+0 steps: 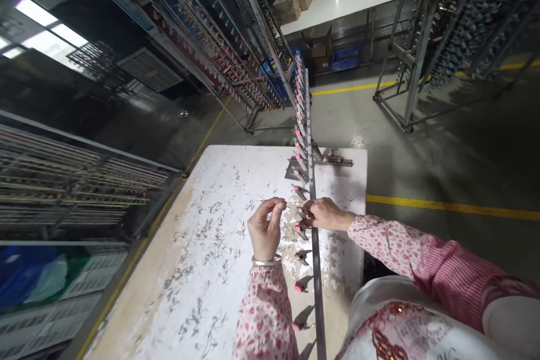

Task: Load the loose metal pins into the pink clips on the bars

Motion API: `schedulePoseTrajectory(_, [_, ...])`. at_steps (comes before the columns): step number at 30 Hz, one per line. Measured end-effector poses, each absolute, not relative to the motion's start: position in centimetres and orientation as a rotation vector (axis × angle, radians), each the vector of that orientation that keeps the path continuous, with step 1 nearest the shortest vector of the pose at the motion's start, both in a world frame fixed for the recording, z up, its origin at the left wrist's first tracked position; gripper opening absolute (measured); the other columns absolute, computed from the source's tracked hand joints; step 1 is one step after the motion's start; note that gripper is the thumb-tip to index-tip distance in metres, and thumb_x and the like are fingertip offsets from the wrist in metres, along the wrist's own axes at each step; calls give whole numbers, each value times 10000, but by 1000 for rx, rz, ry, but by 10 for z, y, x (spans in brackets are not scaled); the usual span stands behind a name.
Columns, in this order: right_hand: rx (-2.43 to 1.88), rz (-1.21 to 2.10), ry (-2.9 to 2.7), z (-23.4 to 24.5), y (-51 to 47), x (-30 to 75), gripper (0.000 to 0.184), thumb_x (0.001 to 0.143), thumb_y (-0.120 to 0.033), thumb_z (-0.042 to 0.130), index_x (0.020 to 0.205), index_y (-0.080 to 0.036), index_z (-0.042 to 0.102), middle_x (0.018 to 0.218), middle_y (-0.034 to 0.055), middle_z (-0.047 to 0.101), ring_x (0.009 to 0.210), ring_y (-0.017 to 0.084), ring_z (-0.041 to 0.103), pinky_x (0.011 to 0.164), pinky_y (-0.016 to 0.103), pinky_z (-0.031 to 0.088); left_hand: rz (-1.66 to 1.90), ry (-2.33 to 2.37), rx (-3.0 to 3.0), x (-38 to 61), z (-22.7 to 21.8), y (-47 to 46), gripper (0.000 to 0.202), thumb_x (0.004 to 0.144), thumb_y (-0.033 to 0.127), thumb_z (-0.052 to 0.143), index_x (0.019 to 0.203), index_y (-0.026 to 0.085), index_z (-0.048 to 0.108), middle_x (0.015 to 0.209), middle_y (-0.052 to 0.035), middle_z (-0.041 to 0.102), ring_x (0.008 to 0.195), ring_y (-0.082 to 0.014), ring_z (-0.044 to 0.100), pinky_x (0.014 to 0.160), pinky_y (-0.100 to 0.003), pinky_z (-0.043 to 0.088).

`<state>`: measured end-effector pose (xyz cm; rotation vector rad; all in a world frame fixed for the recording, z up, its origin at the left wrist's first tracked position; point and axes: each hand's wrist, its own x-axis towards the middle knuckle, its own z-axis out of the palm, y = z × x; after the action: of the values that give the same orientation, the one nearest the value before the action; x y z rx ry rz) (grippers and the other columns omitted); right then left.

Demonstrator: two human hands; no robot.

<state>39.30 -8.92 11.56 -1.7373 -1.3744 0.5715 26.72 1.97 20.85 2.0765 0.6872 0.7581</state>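
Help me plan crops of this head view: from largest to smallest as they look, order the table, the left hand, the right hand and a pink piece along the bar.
1. Table, largest by far.
2. Left hand and right hand: they look too alike to rank.
3. Pink piece, smallest.

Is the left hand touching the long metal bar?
Apart. The head view shows tabletop between the left hand and the long metal bar.

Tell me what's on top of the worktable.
Thin metallic pieces scattered left of the long metal bar, and a metal fixture near the far edge. The left hand and sleeve hide the worktable beneath.
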Motion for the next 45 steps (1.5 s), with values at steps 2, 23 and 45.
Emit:
schedulePoseTrajectory(2, [-1728,547,-1428,116,-91,394,294,824,-475,632,767,-187,634,741,42,660,667,168,589,604,250,332,714,636,2168,272,210,18,144,833,310,638,833,174,685,801,-51,681,759,-174,635,731,-269,492])
schedulePoseTrajectory(23, [-1656,649,-1426,119,-105,408,295,781,-499,671,814,-206,672,710,12,642,609,147,556,579,244,313,575,520,2273,281,211,-1,145,830,323,636,788,196,689,774,-53,693,771,-198,652,742,-293,496])
schedulePoseTrajectory(45, [-2122,908,-1245,-55,-149,341,89,825,-109,571,774,-138,639,938,88,623,810,179,563,717,282,411,598,1237,1298,211,83,-25,355,678,446,756,808,130,655,722,-12,637,643,-122,589,609,-237,473])
